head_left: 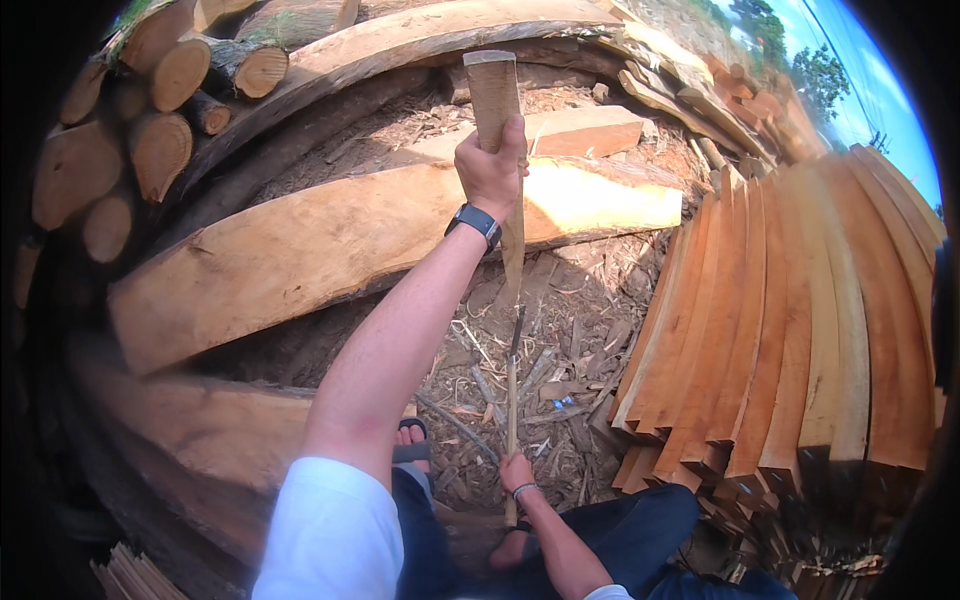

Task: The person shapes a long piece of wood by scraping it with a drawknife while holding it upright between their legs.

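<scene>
1. Our left hand (488,168) has its fingers wrapped around a tapered wooden stake (492,90), held upright before us, broad end up, point down.
2. Our right hand (516,472) sits lower, fingers clenched around a slim rod (513,390), whose dark upper end meets or nearly meets the stake's point; we cannot tell which.
3. To manage this well, we should keep both pieces in line, grip the stake firmly, and keep the rod's end clear of our bare foot (413,450).
4. The stake looks pale and flat-faced with a squared top; the rod looks like light wood, its dark end perhaps metal.
5. Around us lie a smooth, bark-edged slab (300,250), stacked reddish boards (790,320), round-cut logs (180,75) and ground littered with rough chips (590,335).
</scene>
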The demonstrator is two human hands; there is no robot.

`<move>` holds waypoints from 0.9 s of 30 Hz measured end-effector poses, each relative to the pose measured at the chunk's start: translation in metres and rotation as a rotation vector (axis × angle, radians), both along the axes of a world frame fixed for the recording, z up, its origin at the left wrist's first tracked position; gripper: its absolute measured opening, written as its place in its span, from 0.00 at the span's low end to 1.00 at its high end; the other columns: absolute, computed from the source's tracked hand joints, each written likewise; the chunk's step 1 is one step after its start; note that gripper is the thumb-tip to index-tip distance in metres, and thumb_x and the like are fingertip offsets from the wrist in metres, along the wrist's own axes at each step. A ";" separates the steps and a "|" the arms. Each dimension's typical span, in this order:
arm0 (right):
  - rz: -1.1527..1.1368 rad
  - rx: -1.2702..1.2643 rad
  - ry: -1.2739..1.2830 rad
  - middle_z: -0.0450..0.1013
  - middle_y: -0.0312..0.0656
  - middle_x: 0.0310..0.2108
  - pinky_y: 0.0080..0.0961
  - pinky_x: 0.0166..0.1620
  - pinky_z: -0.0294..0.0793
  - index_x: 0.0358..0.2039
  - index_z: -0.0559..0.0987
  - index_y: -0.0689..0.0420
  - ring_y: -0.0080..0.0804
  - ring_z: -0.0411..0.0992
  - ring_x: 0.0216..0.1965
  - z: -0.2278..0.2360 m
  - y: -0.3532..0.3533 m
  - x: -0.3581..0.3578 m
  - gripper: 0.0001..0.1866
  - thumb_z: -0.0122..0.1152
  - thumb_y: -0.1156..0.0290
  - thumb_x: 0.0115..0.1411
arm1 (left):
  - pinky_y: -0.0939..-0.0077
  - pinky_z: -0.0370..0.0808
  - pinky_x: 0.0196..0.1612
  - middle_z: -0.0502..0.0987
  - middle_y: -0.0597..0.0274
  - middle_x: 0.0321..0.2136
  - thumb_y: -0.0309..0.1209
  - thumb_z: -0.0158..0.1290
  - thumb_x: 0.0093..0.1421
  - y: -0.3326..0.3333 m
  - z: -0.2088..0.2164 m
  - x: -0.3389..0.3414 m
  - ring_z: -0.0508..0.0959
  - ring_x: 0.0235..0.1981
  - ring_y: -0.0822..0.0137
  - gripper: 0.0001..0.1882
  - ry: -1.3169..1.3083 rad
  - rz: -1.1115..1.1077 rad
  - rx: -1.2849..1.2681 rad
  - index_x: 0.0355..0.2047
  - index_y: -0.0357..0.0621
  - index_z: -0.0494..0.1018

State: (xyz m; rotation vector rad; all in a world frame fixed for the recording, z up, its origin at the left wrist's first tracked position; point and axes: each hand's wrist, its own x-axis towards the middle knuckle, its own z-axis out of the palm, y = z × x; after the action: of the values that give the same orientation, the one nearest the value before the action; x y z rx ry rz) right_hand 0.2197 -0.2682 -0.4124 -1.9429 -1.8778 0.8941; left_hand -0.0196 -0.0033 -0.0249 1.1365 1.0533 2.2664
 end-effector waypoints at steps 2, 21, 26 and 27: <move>0.003 -0.096 0.023 0.74 0.62 0.24 0.52 0.35 0.73 0.35 0.70 0.68 0.62 0.75 0.30 -0.006 -0.001 0.001 0.15 0.50 0.65 0.62 | 0.78 0.73 0.17 0.72 0.64 0.12 0.63 0.56 0.53 -0.001 0.000 0.002 0.76 0.14 0.73 0.34 -0.023 0.019 0.013 0.20 0.38 0.71; -0.128 -0.031 0.115 0.73 0.60 0.20 0.49 0.29 0.73 0.34 0.69 0.67 0.58 0.75 0.25 0.044 0.010 -0.018 0.15 0.51 0.64 0.63 | 0.78 0.73 0.18 0.72 0.64 0.13 0.63 0.57 0.52 0.000 0.001 0.005 0.76 0.14 0.73 0.34 0.008 -0.051 0.035 0.19 0.39 0.71; -0.067 -0.246 0.178 0.72 0.60 0.20 0.49 0.28 0.73 0.35 0.68 0.67 0.59 0.74 0.24 0.070 0.006 -0.025 0.15 0.51 0.64 0.64 | 0.78 0.73 0.18 0.72 0.65 0.12 0.64 0.57 0.52 -0.003 0.002 0.004 0.76 0.14 0.74 0.34 0.034 -0.063 0.014 0.19 0.39 0.70; -0.062 -0.095 0.146 0.73 0.60 0.20 0.48 0.28 0.74 0.36 0.69 0.67 0.57 0.75 0.23 0.061 0.009 -0.021 0.15 0.50 0.65 0.64 | 0.78 0.73 0.18 0.72 0.65 0.12 0.64 0.57 0.51 -0.003 0.003 0.009 0.76 0.14 0.74 0.35 0.035 -0.090 0.022 0.18 0.39 0.70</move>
State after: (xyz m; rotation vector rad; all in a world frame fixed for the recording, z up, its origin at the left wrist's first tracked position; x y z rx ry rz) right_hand 0.1982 -0.2593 -0.3513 -1.9214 -1.7135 1.0932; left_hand -0.0104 -0.0060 -0.0223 1.2121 0.9723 2.2007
